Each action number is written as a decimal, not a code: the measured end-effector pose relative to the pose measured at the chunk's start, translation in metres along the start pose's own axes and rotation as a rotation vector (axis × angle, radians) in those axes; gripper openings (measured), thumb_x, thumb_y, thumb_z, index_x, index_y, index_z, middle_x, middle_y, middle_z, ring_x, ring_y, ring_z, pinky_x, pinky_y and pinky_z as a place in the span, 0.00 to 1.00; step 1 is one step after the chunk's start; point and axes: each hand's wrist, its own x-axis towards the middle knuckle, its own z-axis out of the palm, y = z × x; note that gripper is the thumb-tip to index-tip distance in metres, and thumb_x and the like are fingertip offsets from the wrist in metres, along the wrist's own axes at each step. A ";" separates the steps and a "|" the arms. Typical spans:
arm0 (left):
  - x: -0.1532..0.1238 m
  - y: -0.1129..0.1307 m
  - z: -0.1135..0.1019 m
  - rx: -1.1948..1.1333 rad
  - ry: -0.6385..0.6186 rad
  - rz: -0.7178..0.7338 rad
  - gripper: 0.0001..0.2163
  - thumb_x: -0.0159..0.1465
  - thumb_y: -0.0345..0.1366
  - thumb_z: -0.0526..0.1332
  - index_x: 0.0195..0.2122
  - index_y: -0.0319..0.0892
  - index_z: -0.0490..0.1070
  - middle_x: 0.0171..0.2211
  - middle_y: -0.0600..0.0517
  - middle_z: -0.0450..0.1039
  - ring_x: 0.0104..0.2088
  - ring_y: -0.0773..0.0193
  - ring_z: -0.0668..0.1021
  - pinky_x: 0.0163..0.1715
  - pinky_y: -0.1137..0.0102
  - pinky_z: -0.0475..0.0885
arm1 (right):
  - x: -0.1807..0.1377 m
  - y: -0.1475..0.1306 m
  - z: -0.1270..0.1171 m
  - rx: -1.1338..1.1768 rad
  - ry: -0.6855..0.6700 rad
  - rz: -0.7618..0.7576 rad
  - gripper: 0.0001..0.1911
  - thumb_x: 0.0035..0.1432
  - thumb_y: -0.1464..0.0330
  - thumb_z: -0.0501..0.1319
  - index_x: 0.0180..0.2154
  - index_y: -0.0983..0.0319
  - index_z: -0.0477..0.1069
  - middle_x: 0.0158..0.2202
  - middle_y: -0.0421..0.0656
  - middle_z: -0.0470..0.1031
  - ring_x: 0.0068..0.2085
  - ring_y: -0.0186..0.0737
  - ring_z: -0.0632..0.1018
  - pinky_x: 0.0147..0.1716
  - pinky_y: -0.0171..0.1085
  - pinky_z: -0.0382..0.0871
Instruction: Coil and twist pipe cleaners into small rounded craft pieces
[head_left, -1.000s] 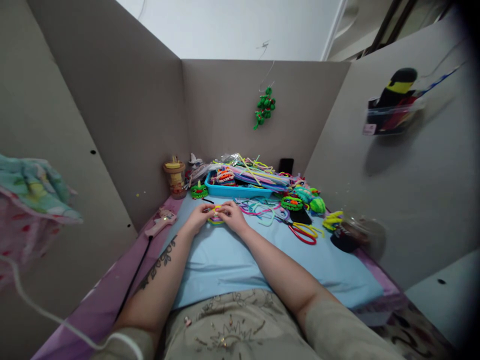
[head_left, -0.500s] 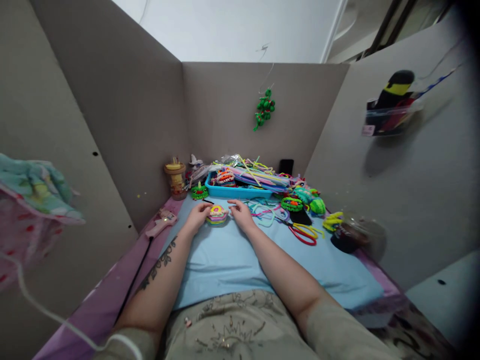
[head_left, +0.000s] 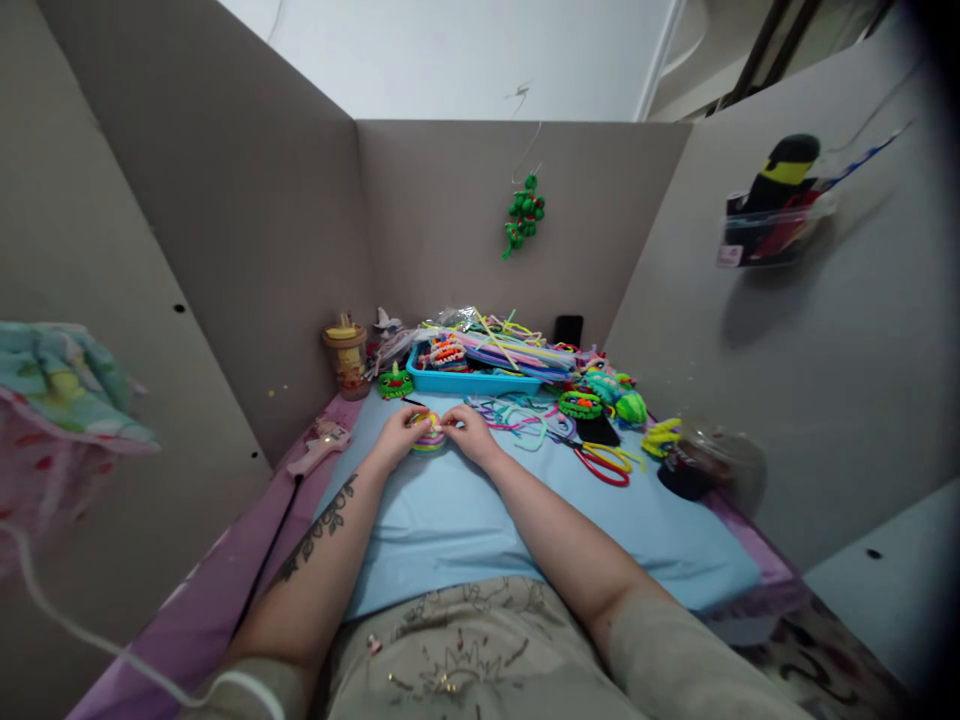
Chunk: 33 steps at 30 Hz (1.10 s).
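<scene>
A small rounded pipe-cleaner piece [head_left: 428, 446] in yellow, pink and green bands sits between my hands, low over the blue cloth. My left hand [head_left: 402, 434] is closed on its left side, thumb and fingers pressed to the edge. From the right, my right hand [head_left: 466, 429] pinches at the piece's upper right rim, fingertips together. The fingers cover much of the piece, and any single strand in the pinch is too small to make out. Just behind lies a thin black stick [head_left: 414, 402].
A blue tray [head_left: 472, 383] heaped with pipe cleaners stands at the back. Loose pipe cleaners [head_left: 517, 415], red-and-yellow-handled scissors [head_left: 606, 465] and a green woven piece [head_left: 580, 405] lie right. A pink glue gun [head_left: 319, 449] lies left, near a lidded cup [head_left: 347, 360].
My right hand has moved left onto the piece, from slightly apart to touching it. The left hand keeps its hold. The view has shifted slightly.
</scene>
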 end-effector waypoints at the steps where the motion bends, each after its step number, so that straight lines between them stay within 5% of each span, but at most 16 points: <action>1: 0.000 0.000 0.000 -0.008 -0.003 -0.008 0.22 0.48 0.45 0.66 0.40 0.37 0.71 0.37 0.46 0.75 0.36 0.57 0.76 0.37 0.65 0.71 | 0.000 -0.001 -0.001 0.008 -0.006 -0.004 0.03 0.49 0.69 0.65 0.26 0.61 0.74 0.28 0.41 0.72 0.34 0.38 0.72 0.36 0.36 0.66; 20: -0.004 0.004 0.001 -0.021 -0.012 -0.012 0.22 0.48 0.47 0.66 0.40 0.36 0.72 0.33 0.47 0.75 0.34 0.60 0.75 0.36 0.68 0.69 | -0.002 -0.003 0.010 0.043 -0.034 0.020 0.03 0.51 0.71 0.61 0.31 0.61 0.73 0.36 0.42 0.64 0.38 0.36 0.70 0.36 0.35 0.69; 27: -0.004 0.005 0.001 -0.018 0.004 -0.029 0.23 0.46 0.46 0.67 0.39 0.36 0.73 0.33 0.48 0.75 0.33 0.60 0.75 0.34 0.67 0.69 | -0.002 0.004 0.003 0.093 -0.058 0.060 0.04 0.48 0.69 0.63 0.30 0.62 0.74 0.35 0.42 0.67 0.37 0.36 0.71 0.39 0.36 0.68; 33: -0.005 0.012 -0.004 -0.075 0.008 -0.074 0.24 0.46 0.47 0.67 0.40 0.35 0.73 0.36 0.45 0.76 0.34 0.59 0.76 0.36 0.67 0.69 | 0.001 0.020 -0.016 0.202 -0.087 0.284 0.12 0.48 0.73 0.58 0.37 0.62 0.73 0.34 0.41 0.75 0.32 0.34 0.74 0.32 0.35 0.68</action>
